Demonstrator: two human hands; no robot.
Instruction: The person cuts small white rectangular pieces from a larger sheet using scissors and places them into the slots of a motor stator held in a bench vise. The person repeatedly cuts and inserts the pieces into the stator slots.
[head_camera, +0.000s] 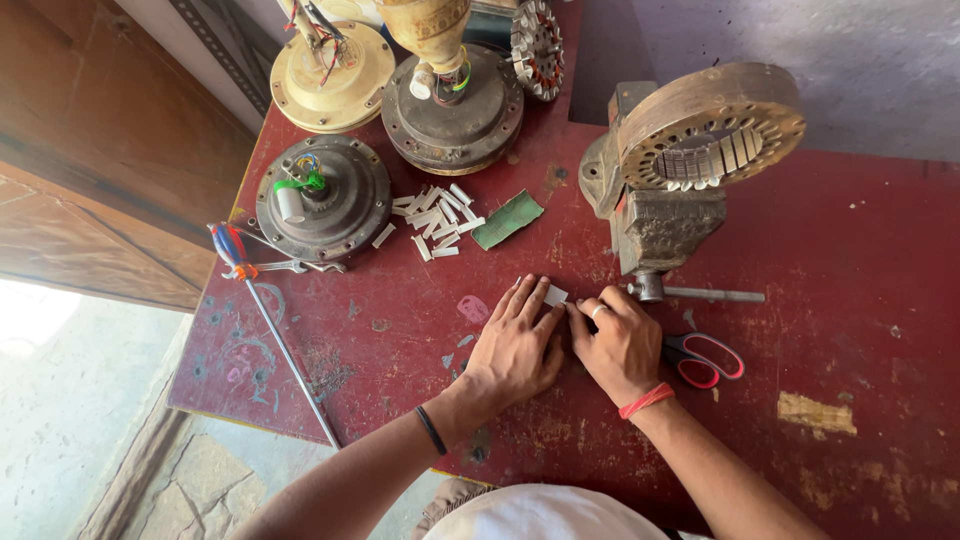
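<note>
Between both hands, on the red bench (400, 330), lies a small white slip (555, 295); the left hand (515, 350) rests flat, fingers spread, tips on the slip; the right hand (620, 345) is half curled, knuckles up, pinching its edge (forearms angle in from below); scissors (705, 358) sit just beside the right hand; a vise (655, 225) stands beyond; more slips (435, 220) lie near a motor (320, 195).

Head camera looks steeply down, near workbench (850, 260).

Both hands (565, 340) press a white paper strip (555, 295) flat — red table (850, 270); scissors (705, 358) beside.
</note>
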